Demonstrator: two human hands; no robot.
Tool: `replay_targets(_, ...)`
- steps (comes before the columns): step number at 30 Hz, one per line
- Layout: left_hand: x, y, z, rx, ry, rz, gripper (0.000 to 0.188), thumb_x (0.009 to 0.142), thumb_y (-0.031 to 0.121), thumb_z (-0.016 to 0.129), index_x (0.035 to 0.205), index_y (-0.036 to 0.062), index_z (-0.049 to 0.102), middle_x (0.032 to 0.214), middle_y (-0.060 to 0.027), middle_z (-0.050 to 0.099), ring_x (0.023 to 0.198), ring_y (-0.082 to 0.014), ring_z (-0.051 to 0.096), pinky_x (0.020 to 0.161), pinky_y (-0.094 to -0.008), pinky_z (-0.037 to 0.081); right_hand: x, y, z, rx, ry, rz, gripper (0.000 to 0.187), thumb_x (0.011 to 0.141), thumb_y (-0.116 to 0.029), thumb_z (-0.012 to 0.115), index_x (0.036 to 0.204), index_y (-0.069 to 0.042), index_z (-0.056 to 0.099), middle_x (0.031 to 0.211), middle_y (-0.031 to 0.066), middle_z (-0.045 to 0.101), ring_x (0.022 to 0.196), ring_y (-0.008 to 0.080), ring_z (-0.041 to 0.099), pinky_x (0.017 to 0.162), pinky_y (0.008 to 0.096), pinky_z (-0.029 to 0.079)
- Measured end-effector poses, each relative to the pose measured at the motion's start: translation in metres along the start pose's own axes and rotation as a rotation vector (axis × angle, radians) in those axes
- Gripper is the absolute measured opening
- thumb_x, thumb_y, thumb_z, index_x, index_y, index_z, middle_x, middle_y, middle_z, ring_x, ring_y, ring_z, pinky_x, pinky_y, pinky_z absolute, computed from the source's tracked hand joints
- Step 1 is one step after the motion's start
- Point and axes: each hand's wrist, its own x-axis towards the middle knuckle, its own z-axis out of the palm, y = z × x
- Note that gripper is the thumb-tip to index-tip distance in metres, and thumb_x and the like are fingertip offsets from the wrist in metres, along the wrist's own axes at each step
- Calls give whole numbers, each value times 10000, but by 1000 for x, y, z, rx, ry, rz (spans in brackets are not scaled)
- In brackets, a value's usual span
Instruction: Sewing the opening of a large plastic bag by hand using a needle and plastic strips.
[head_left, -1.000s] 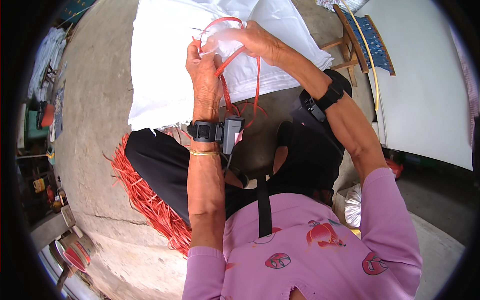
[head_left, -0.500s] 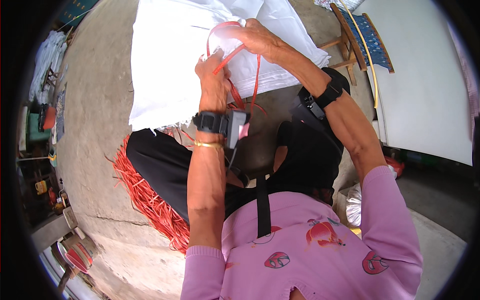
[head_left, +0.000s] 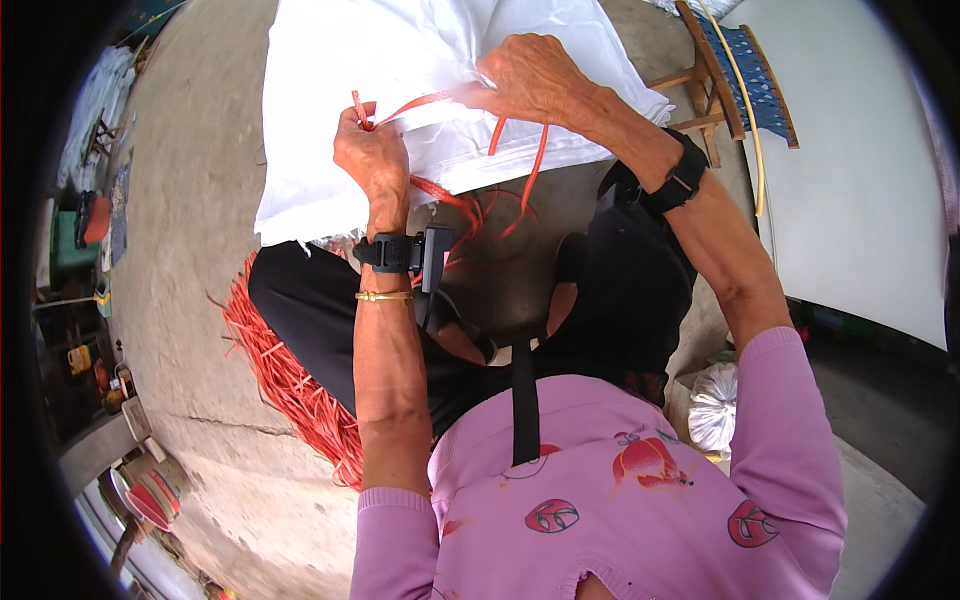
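Head view, left hand (head_left: 373, 156) forward, right hand (head_left: 537, 80) angled inward — each grip pinching red strap (head_left: 416, 103)

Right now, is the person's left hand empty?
No, the left hand pinches a red strip that runs across toward the right hand, in front of the white cloth.

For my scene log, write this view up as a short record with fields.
Left hand: pinches a red strip above the cloth
Right hand: holds that strip farther right
White cloth: spread in front of the person, under both hands
Strip pile: red, on the floor beside the left leg
Stool: wooden frame, blue seat, upper right
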Motion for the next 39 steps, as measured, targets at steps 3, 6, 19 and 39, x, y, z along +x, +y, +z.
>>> replay_targets(3, -3, -1, -4, -5, -20, 8, 222, 666, -76, 529, 865, -18, 606, 656, -95, 601, 561, -171, 556, 549, -304, 456, -1, -1, 1, -61, -75, -20, 348, 691, -357, 614, 615, -19, 649, 526, 155, 571, 523, 286, 601, 515, 402, 478)
replay_targets(6, -9, 9, -6, 43, 41, 73, 216, 661, -68, 530, 854, 1, 598, 627, -103, 583, 543, -194, 548, 546, -318, 450, -1, -5, 4, -139, -3, -120, 304, 670, -318, 614, 610, -23, 654, 528, 154, 572, 520, 289, 604, 501, 400, 480)
replay_targets(19, 10, 68, -1, 382, -146, 643, 325, 796, 126, 580, 1116, 98, 526, 787, -189, 641, 726, -350, 633, 624, -411, 485, 17, -5, -2, 517, 108, 135, 448, 832, -373, 503, 1096, -11, 486, 1006, 265, 564, 842, 421, 577, 747, 448, 458)
replay_targets(39, 3, 82, -11, -464, -696, -260, 89, 819, 89, 595, 806, 32, 527, 592, 33, 457, 450, -34, 362, 392, -195, 272, -27, -41, 49, 1660, 87, 535, 277, 808, -286, 594, 974, -65, 569, 898, 25, 594, 738, 123, 551, 579, 253, 417)
